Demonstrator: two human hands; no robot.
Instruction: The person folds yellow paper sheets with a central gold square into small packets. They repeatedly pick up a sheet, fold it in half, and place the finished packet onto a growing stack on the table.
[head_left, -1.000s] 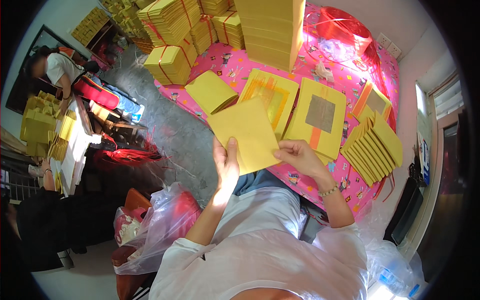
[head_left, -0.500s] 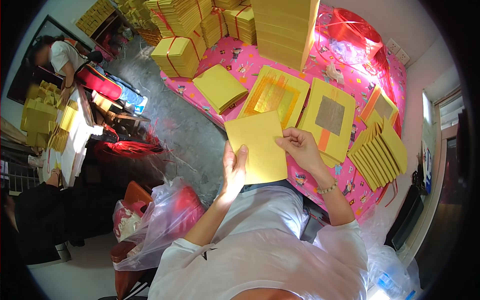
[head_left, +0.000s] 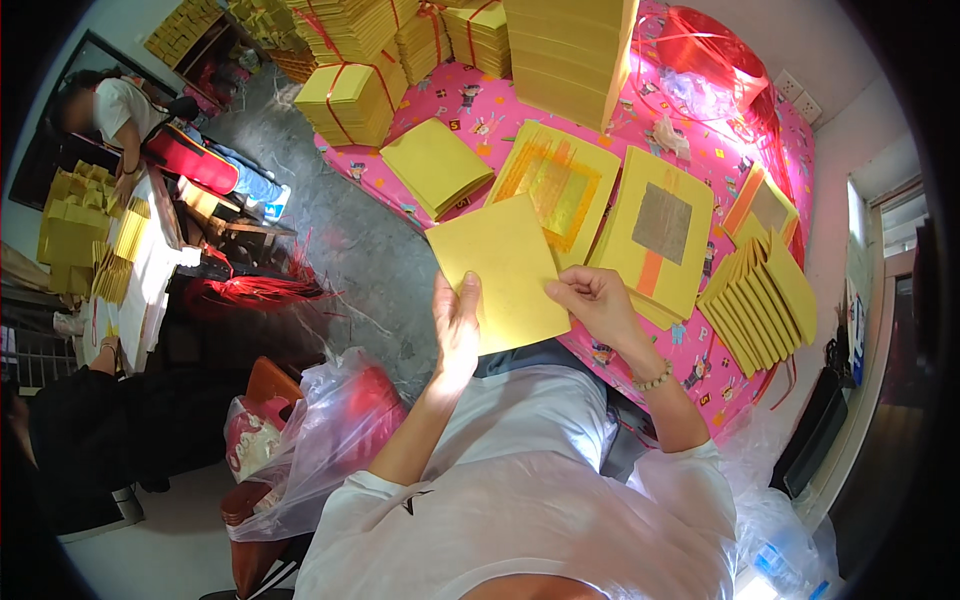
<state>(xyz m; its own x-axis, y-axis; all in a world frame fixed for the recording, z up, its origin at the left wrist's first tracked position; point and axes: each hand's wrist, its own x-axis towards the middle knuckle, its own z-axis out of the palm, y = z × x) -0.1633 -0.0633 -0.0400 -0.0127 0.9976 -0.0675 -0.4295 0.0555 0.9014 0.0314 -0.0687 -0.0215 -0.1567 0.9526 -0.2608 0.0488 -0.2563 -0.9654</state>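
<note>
A square piece of plain yellow paper (head_left: 505, 270) is held over my lap, slightly tilted; whether it is one sheet or several folded together I cannot tell. My left hand (head_left: 458, 318) grips its lower left edge, thumb on top and fingers underneath. At the right edge my right hand (head_left: 592, 300) pinches it between thumb and bent fingers. Just beyond lie a yellow stack with an orange and gold printed panel (head_left: 560, 190), and another with a grey rectangle and orange stripe (head_left: 660, 228). A folded yellow stack (head_left: 437, 167) rests to their left.
The table wears a pink patterned cover (head_left: 480, 100). Fanned yellow folded papers (head_left: 757, 300) stand at its right, red-tied bundles (head_left: 347, 103) at the back left. Red ribbon (head_left: 712, 60) coils at the far right. Another person (head_left: 130, 115) works at a white table; a plastic bag (head_left: 335, 420) sits left.
The paper has turned a little counterclockwise and shifted left. My left hand moved slightly left with it, while my right hand still pinches the right edge, a bit lower along it.
</note>
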